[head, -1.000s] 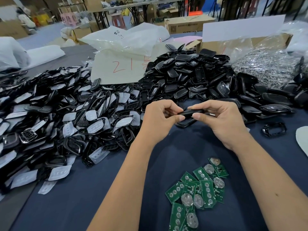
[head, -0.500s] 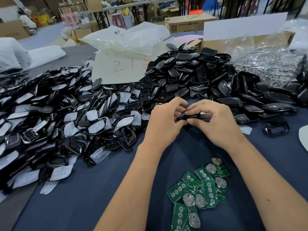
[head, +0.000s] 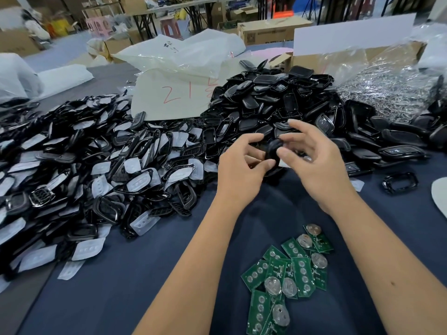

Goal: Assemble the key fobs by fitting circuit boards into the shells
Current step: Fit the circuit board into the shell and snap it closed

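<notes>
Fig. 1. Black shell (head: pixel 272 151) pinched between left hand (head: pixel 242 170) and right hand (head: pixel 314 160) above the cloth, just before the shell heap (head: pixel 278 102); right's outer fingers splayed. Risk: thin fingertip hold w/ blurred shell may slip, dropping it. Boards (head: pixel 285 274) lie near, untouched.

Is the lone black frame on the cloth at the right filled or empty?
Empty: the blue cloth shows through the black frame's open middle; no board sits inside it.
</notes>
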`<state>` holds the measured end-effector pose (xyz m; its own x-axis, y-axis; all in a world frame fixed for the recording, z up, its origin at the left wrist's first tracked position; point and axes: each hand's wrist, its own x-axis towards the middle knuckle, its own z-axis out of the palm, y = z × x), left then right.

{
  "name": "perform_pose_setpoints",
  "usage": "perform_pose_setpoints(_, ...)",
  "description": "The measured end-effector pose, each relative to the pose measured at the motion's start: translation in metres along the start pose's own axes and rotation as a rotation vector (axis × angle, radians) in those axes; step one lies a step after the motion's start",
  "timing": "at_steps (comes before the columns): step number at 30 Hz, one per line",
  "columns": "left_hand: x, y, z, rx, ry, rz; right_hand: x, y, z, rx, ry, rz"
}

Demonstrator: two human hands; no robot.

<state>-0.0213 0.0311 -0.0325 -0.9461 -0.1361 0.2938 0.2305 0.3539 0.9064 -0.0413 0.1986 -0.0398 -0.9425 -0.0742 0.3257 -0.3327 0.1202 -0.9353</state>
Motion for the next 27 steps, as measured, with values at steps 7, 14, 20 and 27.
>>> perform_pose_setpoints(7,-0.001,0.003,-0.005,-0.649,-0.089,-0.391,-0.002,0.006,0.008,0.063,-0.009,0.167)
perform_pose_setpoints(14,-0.001,0.004,-0.006,-0.707,-0.149,-0.411,-0.004,-0.003,0.013,0.17,0.014,0.201)
perform_pose_setpoints(20,-0.001,0.003,-0.008,-0.704,-0.172,-0.405,-0.004,-0.006,0.016,0.247,0.027,0.221)
perform_pose_setpoints(27,-0.003,0.004,-0.004,-0.676,-0.145,-0.392,-0.005,-0.003,0.015,0.225,0.042,0.221)
